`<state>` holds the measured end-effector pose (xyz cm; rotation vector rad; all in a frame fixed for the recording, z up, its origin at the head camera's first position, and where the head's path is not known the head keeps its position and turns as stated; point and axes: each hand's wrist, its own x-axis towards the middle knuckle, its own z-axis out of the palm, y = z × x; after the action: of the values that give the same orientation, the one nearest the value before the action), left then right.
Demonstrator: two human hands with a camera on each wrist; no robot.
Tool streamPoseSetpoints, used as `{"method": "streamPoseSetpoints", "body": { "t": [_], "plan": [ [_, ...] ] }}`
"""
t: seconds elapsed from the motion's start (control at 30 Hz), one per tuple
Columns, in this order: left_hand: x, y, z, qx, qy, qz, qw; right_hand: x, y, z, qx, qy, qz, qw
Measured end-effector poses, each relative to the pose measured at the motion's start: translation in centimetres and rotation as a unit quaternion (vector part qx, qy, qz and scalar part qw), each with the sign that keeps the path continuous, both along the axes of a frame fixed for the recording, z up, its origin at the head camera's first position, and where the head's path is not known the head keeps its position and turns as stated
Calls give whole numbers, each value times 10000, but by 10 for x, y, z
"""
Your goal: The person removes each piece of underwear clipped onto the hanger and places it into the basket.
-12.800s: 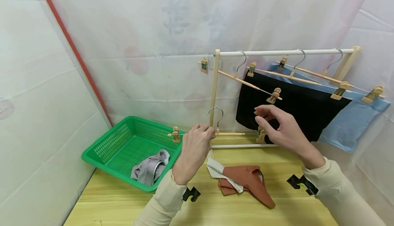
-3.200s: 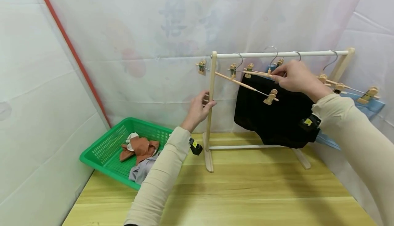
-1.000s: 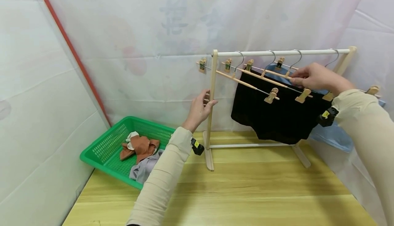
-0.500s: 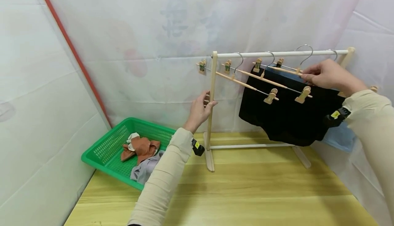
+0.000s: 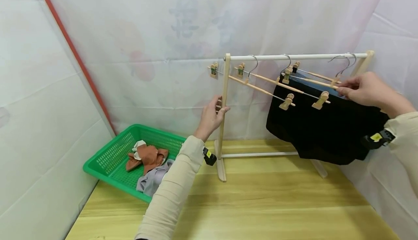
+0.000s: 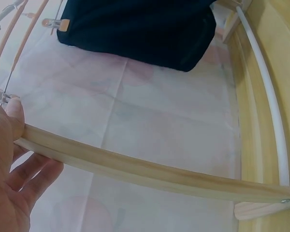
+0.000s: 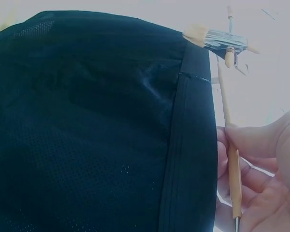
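Observation:
My left hand [image 5: 211, 118] grips the near upright post [image 6: 150, 171] of the small clothes rack, thumb on one side and fingers on the other. My right hand [image 5: 367, 91] pinches the wooden bar of a clip hanger [image 7: 234, 179]. From its clips hang black shorts [image 5: 320, 123], spread wide; a wooden clip [image 7: 198, 36] shows at one end of their waistband. This hanger's hook [image 5: 344, 64] overlaps the rail's right end in the head view. Behind the black shorts, a light blue garment [image 5: 313, 82] on another hanger is mostly hidden.
Two bare clip hangers, a left one [image 5: 261, 88] and a right one [image 5: 290, 87], hang from the white rail [image 5: 307, 56]. A green basket [image 5: 98, 171] at the left holds a rust-brown garment [image 5: 150, 158] and a grey one [image 5: 153, 180]. The rack stands on a wooden table [image 5: 261, 203].
My right hand has carried the black shorts' hanger rightward, close to the blue garment's. Since the oldest frame, the brown garment went from table to basket and the loose hanger onto the rail.

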<state>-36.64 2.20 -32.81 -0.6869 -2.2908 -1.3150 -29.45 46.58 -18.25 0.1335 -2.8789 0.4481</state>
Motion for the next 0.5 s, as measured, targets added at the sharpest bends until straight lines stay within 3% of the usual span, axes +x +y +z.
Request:
{"method": "streamPoseSetpoints", "body": {
  "t": [0.2, 0.5],
  "plan": [
    [2, 1, 1, -24, 66, -69, 10000, 19, 6, -20, 264, 235, -80, 9993],
    [3, 4, 1, 44, 112, -93, 9999, 43, 14, -54, 377, 169, -298, 9987]
  ]
}}
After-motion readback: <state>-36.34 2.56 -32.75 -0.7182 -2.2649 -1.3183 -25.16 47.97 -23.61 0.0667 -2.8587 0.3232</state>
